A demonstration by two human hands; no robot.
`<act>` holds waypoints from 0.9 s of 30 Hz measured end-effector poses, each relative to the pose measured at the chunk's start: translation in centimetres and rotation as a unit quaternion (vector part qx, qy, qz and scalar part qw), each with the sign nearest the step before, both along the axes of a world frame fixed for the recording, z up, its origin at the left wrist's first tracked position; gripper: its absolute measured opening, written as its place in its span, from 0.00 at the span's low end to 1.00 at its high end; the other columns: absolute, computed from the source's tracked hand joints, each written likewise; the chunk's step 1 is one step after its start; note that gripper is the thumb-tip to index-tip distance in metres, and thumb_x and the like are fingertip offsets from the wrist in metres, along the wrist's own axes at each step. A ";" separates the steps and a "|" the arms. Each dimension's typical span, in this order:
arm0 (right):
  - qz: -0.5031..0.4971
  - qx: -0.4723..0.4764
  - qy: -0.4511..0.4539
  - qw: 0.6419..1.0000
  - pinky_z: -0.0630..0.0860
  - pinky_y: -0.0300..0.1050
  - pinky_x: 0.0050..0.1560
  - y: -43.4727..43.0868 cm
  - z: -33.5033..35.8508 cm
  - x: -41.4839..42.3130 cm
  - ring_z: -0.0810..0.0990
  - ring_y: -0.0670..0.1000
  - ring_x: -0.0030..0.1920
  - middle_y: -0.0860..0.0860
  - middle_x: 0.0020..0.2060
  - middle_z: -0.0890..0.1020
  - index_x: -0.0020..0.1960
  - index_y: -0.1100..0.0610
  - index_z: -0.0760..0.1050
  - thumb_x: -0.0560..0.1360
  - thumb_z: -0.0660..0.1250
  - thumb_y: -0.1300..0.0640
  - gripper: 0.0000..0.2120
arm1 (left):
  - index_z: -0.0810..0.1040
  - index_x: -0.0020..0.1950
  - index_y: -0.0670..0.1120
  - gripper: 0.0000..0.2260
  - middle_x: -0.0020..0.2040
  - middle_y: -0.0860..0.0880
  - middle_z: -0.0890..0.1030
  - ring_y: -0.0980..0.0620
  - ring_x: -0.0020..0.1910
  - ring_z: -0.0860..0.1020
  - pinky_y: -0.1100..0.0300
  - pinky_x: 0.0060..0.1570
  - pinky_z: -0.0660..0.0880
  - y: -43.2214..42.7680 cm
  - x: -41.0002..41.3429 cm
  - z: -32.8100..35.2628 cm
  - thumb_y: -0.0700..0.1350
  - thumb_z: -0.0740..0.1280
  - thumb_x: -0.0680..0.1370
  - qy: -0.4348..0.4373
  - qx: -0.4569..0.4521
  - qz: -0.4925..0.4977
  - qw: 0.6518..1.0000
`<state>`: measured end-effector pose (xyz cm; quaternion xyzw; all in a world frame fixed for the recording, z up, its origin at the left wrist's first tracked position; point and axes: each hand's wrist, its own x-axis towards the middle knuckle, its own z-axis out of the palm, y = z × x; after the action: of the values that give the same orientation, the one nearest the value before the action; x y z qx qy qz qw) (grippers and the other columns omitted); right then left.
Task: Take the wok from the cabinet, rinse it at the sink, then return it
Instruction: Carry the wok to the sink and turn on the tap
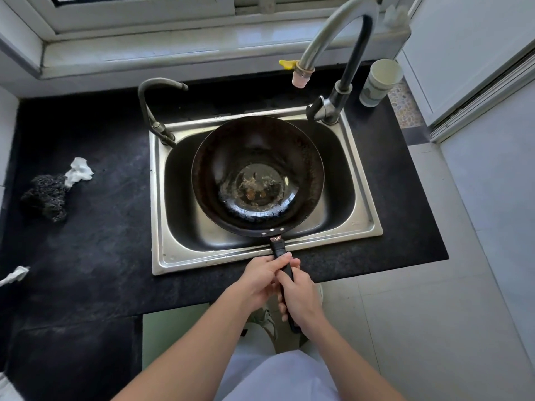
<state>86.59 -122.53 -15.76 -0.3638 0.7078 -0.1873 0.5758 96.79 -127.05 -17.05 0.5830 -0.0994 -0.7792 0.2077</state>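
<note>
The wok is held in the sink by its handle, gripped by both hands. Residue remains; rinsing and return are judged outstanding.

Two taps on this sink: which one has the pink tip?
The tall gooseneck tap at the right rear corner, beside the paper cup. The short dark tap at the left rear has a bare spout.

Black wok handle: mostly under left hand and right hand. Crumpled white paper, left edge of countertop: cropped.
</note>
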 end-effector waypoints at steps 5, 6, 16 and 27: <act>0.078 0.021 0.043 0.996 0.75 0.43 0.37 -0.6 0.0 -2.1 0.79 0.47 0.35 0.48 0.32 0.80 0.39 0.55 0.77 0.76 0.66 0.47 0.13 | 0.82 0.52 0.36 0.10 0.50 0.41 0.84 0.46 0.49 0.83 0.52 0.55 0.79 0.3 -0.8 0.0 0.43 0.67 0.79 0.007 -0.015 0.042 0.999; 0.088 0.021 0.054 0.994 0.75 0.44 0.38 -0.6 0.0 -3.0 0.79 0.48 0.35 0.48 0.31 0.80 0.37 0.54 0.76 0.75 0.67 0.44 0.15 | 0.81 0.53 0.36 0.10 0.49 0.42 0.84 0.47 0.48 0.83 0.56 0.50 0.80 0.3 -0.9 0.2 0.42 0.67 0.79 0.005 -0.022 0.042 0.999; 0.111 -0.104 0.146 0.977 0.77 0.46 0.45 -9.2 2.4 -10.5 0.81 0.50 0.43 0.48 0.38 0.82 0.45 0.54 0.78 0.78 0.67 0.48 0.09 | 0.78 0.51 0.38 0.08 0.40 0.45 0.81 0.48 0.37 0.81 0.49 0.47 0.80 1.3 -3.0 0.4 0.43 0.66 0.80 -0.004 -0.022 0.159 0.987; 0.134 -0.246 0.105 0.954 0.69 0.46 0.70 -25.4 5.7 -12.6 0.74 0.49 0.67 0.49 0.68 0.76 0.75 0.54 0.66 0.77 0.69 0.57 0.27 | 0.76 0.45 0.40 0.08 0.31 0.48 0.73 0.53 0.26 0.71 0.60 0.24 0.69 1.7 -5.7 0.7 0.45 0.67 0.79 -0.122 -0.023 0.232 0.965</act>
<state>74.02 -147.95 -10.09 -0.6033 0.6409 -0.2375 0.4109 91.07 -125.33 -16.31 0.6756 -0.0038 -0.6306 0.3819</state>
